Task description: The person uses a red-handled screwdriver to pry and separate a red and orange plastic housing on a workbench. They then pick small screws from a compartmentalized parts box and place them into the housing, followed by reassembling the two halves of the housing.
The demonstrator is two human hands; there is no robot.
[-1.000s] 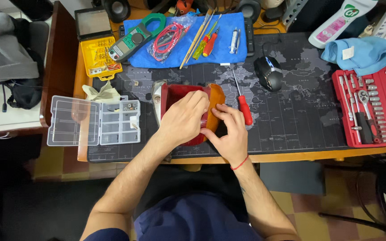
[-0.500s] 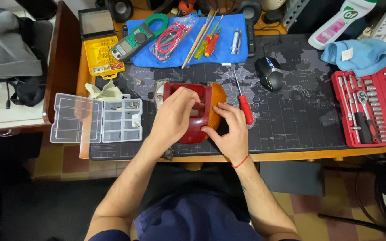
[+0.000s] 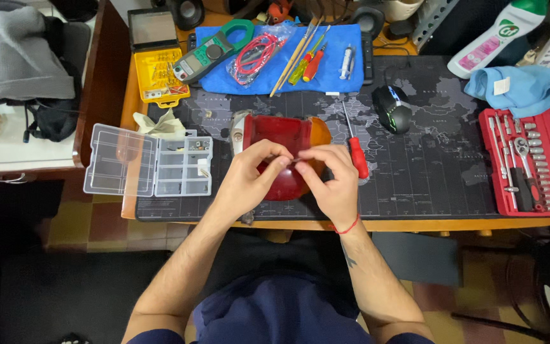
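A red and orange plastic lamp housing (image 3: 279, 137) lies on the dark desk mat (image 3: 428, 165) near the front edge. Both hands rest on top of it. My left hand (image 3: 249, 175) and my right hand (image 3: 332, 181) meet with fingertips pinched together over the middle of the housing, on something too small to make out. A red-handled screwdriver (image 3: 356, 153) lies just right of my right hand, untouched.
An open clear parts organiser (image 3: 148, 167) sits left of the housing. A red socket set (image 3: 533, 162) is at the right, a computer mouse (image 3: 393, 108) behind. A blue cloth (image 3: 345, 76) at the back carries a clamp meter, leads and small tools. A yellow bit case (image 3: 159, 76) stands back left.
My left hand has lifted off the top of the housing, and its fingers now meet my right hand's fingertips over the middle. The housing has stayed where it was.
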